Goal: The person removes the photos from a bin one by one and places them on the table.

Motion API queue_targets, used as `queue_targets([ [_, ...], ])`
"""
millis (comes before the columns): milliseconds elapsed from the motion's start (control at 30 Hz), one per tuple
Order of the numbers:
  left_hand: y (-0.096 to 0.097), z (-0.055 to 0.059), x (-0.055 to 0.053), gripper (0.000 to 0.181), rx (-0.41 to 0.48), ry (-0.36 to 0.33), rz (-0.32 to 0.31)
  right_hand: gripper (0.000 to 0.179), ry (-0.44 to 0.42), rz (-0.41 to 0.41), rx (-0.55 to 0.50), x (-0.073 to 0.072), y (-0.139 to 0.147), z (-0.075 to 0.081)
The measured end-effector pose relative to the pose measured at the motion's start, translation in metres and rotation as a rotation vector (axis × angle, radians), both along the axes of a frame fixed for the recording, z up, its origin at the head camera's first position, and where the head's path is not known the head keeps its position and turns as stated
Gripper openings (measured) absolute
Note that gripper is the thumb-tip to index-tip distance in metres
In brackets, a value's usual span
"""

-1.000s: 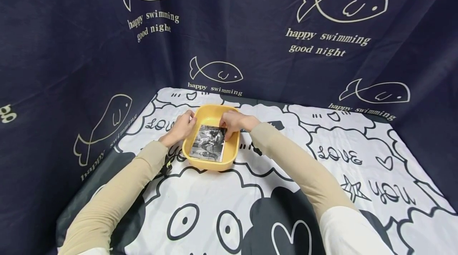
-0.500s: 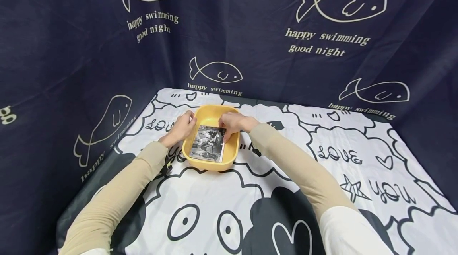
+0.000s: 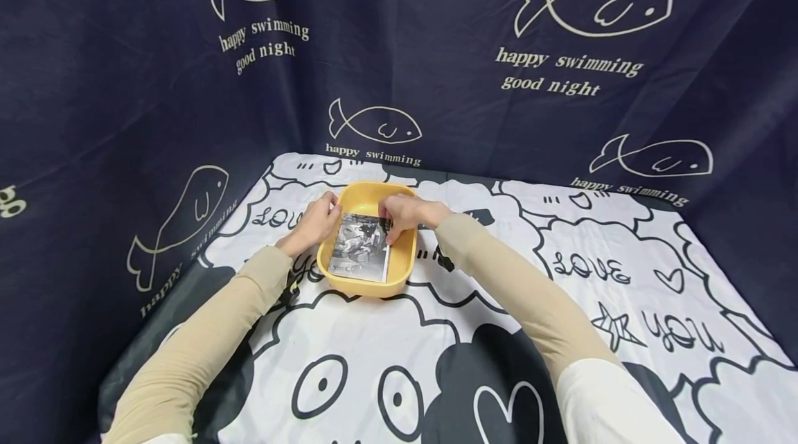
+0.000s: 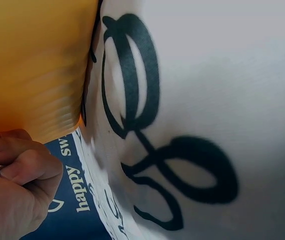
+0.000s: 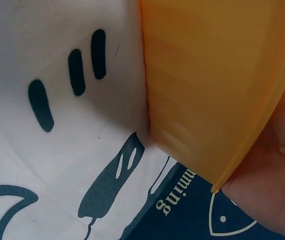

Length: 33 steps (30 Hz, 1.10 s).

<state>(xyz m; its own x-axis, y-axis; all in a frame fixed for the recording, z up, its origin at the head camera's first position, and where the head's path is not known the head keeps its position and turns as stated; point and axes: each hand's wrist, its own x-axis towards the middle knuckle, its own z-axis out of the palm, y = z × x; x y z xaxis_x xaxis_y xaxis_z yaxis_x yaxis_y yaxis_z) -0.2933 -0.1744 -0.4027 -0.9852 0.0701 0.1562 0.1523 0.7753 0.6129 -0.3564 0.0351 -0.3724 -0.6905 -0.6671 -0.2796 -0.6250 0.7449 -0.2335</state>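
A yellow plastic basin (image 3: 364, 287) stands on the patterned cloth in the head view. My left hand (image 3: 316, 224) holds its left rim near the far corner; in the left wrist view the curled fingers (image 4: 30, 160) lie against the basin's outer wall (image 4: 32, 65). Inside the basin lies a black-and-white photo (image 3: 357, 253), with a pale edge showing along its right side. My right hand (image 3: 406, 212) reaches over the right rim and pinches the photo's right edge. From the right wrist, the basin wall (image 5: 207, 75) hides the fingertips, and only part of the hand (image 5: 267, 185) shows.
A white cloth (image 3: 374, 340) printed with dark outlines and lettering covers the table. Dark blue curtains (image 3: 449, 111) with fish drawings hang behind and on both sides. A small dark item with a yellow bit (image 3: 291, 289) lies beside my left forearm.
The photo has shifted slightly toward the far end of the basin, and its pale right edge looks narrower. My right hand has moved a little left; the left hand and basin stay put.
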Motion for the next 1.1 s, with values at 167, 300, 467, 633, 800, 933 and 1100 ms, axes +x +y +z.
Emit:
queue_targets([
  [167,0.0002,-0.0001,-0.0009,0.016,-0.001,-0.008,0.001,0.047,-0.025,0.004,-0.047,-0.0025,0.0003,-0.0003],
  [300,0.0001,0.0,-0.0013,0.015,0.0,-0.011,0.001,0.047,-0.05,-0.008,-0.094,-0.0041,0.0006,-0.0002],
  [467,0.0,-0.0011,-0.0021,0.015,0.003,0.0,-0.007,0.047,-0.056,-0.03,-0.124,-0.0046,0.0014,0.0011],
  [633,-0.0003,-0.0008,-0.0012,0.014,0.004,0.004,-0.009,0.043,-0.028,-0.036,-0.129,-0.0035,0.0014,0.0004],
  [800,0.0002,-0.0003,-0.0008,0.015,0.008,-0.006,-0.009,0.04,-0.019,-0.043,-0.147,-0.0031,0.0012,-0.0008],
  [933,0.0003,-0.0009,-0.0015,0.016,0.004,-0.013,-0.003,0.042,-0.041,-0.047,-0.17,-0.0027,0.0014,0.0009],
  [1100,-0.0014,-0.0027,-0.0031,0.017,-0.009,-0.005,0.001,0.048,-0.075,-0.023,-0.217,-0.0045,0.0028,0.0042],
])
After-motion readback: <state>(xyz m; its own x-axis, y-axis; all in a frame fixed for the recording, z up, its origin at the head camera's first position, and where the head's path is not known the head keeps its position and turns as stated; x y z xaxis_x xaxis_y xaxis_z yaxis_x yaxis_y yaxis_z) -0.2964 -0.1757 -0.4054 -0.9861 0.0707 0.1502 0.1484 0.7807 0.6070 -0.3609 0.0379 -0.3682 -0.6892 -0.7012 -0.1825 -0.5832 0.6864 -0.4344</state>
